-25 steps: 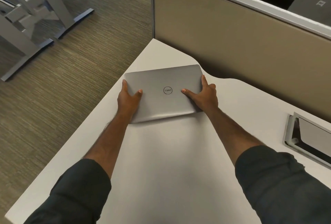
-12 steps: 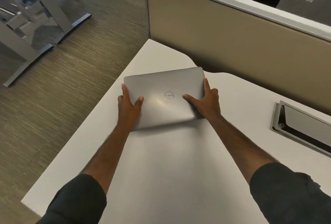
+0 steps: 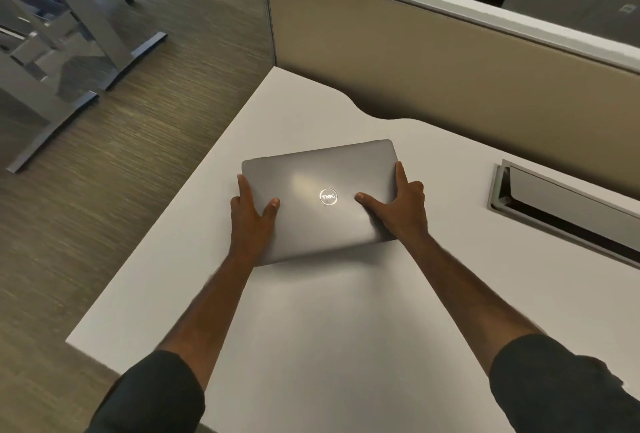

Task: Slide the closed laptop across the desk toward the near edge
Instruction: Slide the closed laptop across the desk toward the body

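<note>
White desk (image 3: 311,346) right under me, plain matte top, its near edge down by my dark sleeves (image 3: 156,394). Both forearms are stretched out over the bare stretch of it, pretty much straight

Next thing out is the closed laptop (image 3: 322,169), grey lid with a round logo (image 3: 328,197) in the middle that reads upside down from where I'm looking. It's lying flat on the desk, turned a bit so its left end sits closer to me than its right, around mid-depth on the surface and closer to the desk's left side

My left hand (image 3: 251,221) is clamped on the left end near the front corner, thumb lying on top of the lid and fingers running along the side edge. My right hand (image 3: 401,210) is doing the same on the right end: thumb flat on the lid pointing toward the logo, index finger up along the right edge, the rest curled at the side. So both are closed on the laptop, not spread wide. Can't tell whether any fingers reach under it

Further right there's a cable slot (image 3: 554,204) set into the desk, well apart from the laptop. Behind it all is a tan partition panel (image 3: 433,79), and off to the left brownish carpet (image 3: 86,224) with grey desk legs (image 3: 97,27)
</note>
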Tool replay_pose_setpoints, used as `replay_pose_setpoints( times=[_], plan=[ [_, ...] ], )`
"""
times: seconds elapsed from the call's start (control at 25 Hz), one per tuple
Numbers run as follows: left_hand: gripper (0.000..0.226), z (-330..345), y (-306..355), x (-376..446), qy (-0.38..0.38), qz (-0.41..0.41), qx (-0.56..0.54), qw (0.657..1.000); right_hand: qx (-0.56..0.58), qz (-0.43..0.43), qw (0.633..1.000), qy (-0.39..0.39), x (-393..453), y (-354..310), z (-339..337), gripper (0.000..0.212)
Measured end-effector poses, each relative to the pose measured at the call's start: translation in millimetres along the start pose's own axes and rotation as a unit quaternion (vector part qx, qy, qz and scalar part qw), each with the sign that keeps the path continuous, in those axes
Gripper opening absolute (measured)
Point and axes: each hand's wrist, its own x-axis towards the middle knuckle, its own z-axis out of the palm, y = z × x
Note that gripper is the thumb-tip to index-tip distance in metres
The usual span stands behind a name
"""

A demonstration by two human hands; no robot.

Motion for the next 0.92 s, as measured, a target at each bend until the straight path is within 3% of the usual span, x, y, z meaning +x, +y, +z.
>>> replay_pose_setpoints(
  times=[0.92],
  plan=[
    [0.088, 40, -47, -153, -0.055, -0.022, 0.011, 0.998, 0.028, 0.075, 0.997, 0.008, -155, 113, -24, 0.124]
  ],
)
